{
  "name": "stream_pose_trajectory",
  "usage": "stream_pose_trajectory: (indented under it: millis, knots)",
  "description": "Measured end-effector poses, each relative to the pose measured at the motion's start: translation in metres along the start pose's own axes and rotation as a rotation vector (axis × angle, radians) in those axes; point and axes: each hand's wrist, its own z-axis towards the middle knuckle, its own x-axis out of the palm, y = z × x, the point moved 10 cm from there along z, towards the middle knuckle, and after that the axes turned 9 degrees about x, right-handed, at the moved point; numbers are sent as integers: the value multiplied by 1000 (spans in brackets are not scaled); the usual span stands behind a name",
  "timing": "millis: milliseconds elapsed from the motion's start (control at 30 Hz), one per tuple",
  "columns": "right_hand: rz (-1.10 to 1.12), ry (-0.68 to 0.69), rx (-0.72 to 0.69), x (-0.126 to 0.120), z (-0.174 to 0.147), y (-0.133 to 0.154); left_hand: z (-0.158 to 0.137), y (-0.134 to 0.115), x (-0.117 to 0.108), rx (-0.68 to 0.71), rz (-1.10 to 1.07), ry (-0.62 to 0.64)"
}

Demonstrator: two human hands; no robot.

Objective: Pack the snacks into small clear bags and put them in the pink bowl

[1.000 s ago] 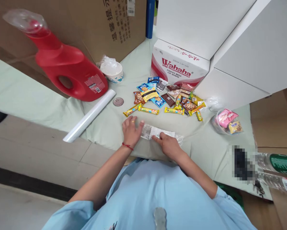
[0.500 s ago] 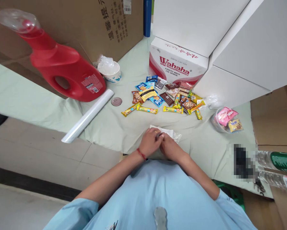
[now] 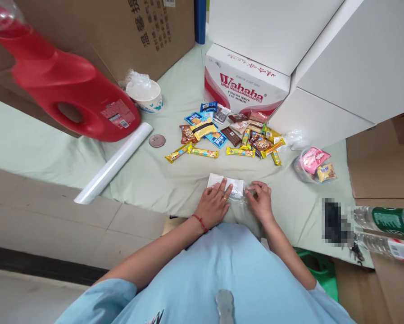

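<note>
My left hand (image 3: 214,202), with a red cord bracelet and a ring, lies with fingers spread on a white flat packet (image 3: 235,186) near the table's front edge. Clear plastic film (image 3: 241,198) sticks out from the packet's right and lower side. There my right hand (image 3: 261,201) pinches the film's edge between thumb and fingertips. Beyond the hands lies a loose pile of wrapped snacks, with a yellow snack bar (image 3: 240,151) and another yellow bar (image 3: 203,152) at its near side. What is inside the white packet cannot be made out.
On the left stand a red detergent bottle (image 3: 87,99), a white plastic roll (image 3: 114,164), a round disc (image 3: 157,141) and a paper bowl (image 3: 151,101). A Wahaha carton (image 3: 245,85) backs the snacks. A snack tub (image 3: 299,168) and plastic bottles (image 3: 387,220) are at right.
My hands have moved apart. The left now lies flat on the white packet, and the right has shifted right to the film's edge. The view has shifted slightly.
</note>
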Motion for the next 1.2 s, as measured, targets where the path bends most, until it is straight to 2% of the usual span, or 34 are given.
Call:
stream_pose_trajectory:
  millis: [67,167,233,300,367,467,567,700,833,933,1067,1200]
  knots:
    - [123,43,31,0,1,0,1,-1,1,11,-7,6]
    - [314,131,167,1,0,-3,1,0,1,8,-12,12]
    - [350,176,203,3,0,5,2,-1,2,11,-6,18]
    - [291,189,144,5,2,27,2,-4,2,25,10,21]
    - [138,198,39,13,6,56,3,-7,3,42,23,12]
    - [-199,243,-72,39,11,93,3,-8,5,72,19,-14]
    - [-417,273,-118,62,12,111,-1,-1,5,80,-33,-56]
    - [-358,273,-194,75,3,117,-12,15,-2,85,-220,-168]
    - [-147,230,-357,71,-9,120,-25,19,-16,180,-466,-343]
    - [-79,254,-454,70,-18,121,-32,25,-23,199,-603,-475]
    - [-184,289,-607,75,-34,124,-33,55,-26,56,-869,-612]
    - [-382,238,-664,86,-41,119,-27,75,-20,-82,-1044,-580]
